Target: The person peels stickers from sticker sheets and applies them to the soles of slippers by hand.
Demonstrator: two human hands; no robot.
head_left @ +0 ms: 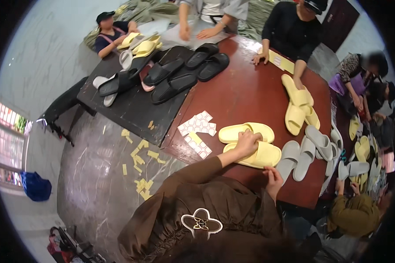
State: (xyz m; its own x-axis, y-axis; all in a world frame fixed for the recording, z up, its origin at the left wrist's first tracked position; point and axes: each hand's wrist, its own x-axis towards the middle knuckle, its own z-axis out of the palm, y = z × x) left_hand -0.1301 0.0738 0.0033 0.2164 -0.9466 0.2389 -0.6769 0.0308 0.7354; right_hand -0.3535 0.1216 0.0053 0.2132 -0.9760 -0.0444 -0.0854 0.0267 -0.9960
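Note:
A pair of pale yellow slippers (267,156) lies side by side on the red-brown table in front of me, toes to the right. My left hand (248,143) is closed over the inner edges of the two straps where the slippers meet. Its fingertips are partly hidden by the straps. Beside the toe of the nearer slipper is my right hand (274,180), thumb and fingers brought together; whatever sits between them is too small to make out. Left of the pair are sheets of patterned stickers (197,125), one with a yellow strip on it.
Grey slippers (289,157) lie close on the right, with another yellow pair (294,115) beyond. Black slippers (175,87) cover part of the black table (131,116). Several people work around the tables. Yellow paper scraps (142,186) litter the floor on the left.

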